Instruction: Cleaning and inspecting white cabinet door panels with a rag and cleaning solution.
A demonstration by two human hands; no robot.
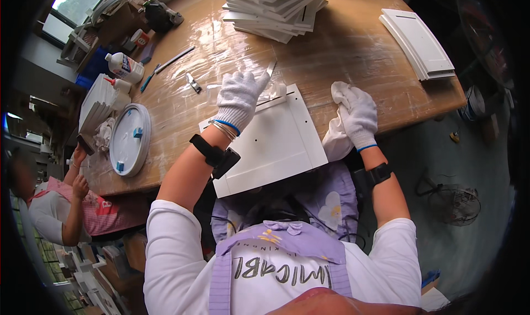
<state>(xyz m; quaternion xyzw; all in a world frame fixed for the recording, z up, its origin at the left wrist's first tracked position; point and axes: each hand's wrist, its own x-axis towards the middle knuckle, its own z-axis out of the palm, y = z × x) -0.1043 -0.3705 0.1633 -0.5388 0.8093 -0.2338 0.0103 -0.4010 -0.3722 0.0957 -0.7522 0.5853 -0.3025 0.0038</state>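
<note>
A white rectangular panel with small dark holes lies tilted at the table's near edge, partly overhanging toward my lap. My left hand, in a white knit glove, is over its far left corner and closed on a knife; the knife's narrow silver blade points away and to the right. Beside that hand, a small pale piece rests along the panel's far edge. My right hand, gloved too, grips a crumpled off-white cloth right of the panel. The right fingertips are partly hidden by the cloth.
Stacked white panels stand at the far middle and far right of the wooden table. Left are a box cutter, glue bottle and round white lid. A co-worker is at the left; a fan stands right.
</note>
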